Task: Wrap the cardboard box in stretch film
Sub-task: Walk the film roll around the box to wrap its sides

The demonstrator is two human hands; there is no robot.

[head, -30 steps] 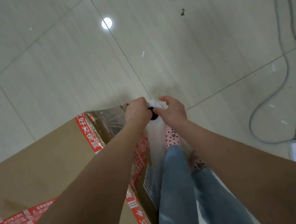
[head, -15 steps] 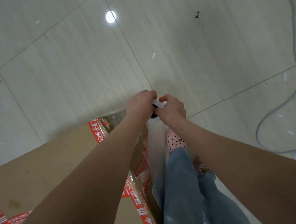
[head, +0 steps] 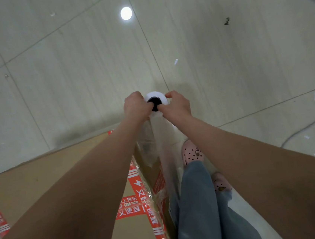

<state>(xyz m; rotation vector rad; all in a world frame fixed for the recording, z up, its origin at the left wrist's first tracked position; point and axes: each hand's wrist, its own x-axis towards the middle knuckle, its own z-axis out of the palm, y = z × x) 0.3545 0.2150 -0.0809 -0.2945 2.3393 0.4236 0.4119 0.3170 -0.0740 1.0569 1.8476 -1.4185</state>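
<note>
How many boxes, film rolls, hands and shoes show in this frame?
1 cardboard box
1 film roll
2 hands: left hand and right hand, both gripping the film roll
2 pink shoes
Total: 6

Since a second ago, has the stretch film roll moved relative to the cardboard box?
Yes. The stretch film roll has gone forward, away from the person, beyond the far taped corner of the cardboard box.
</note>
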